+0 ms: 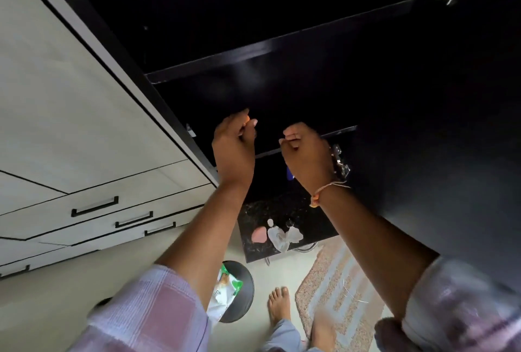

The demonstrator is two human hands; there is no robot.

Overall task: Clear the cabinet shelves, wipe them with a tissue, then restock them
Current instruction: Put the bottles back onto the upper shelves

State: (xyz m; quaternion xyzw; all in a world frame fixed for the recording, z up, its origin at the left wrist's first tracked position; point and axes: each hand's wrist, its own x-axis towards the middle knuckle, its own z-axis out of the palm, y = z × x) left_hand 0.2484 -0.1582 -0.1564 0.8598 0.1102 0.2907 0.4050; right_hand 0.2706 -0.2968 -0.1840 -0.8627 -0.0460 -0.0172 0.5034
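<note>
Above the hands the cabinet (282,27) is nearly black; below them the floor (70,289) is brightly lit, sleeves (146,309) blurred.

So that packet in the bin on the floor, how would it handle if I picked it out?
The packet looks crumpled and sags over the bin rim, so it is probably floppy. It seems thin and flat, so likely light. Its glossy surface may be a little slippery to pinch.

black cabinet interior (310,27), pale wood-grain drawer fronts (84,131) with black handles (95,206), pink-and-white checked sleeves (152,309), orange wrist thread (318,196), black speckled countertop (282,210), beige patterned mat (338,281), black bin (239,289)
</note>
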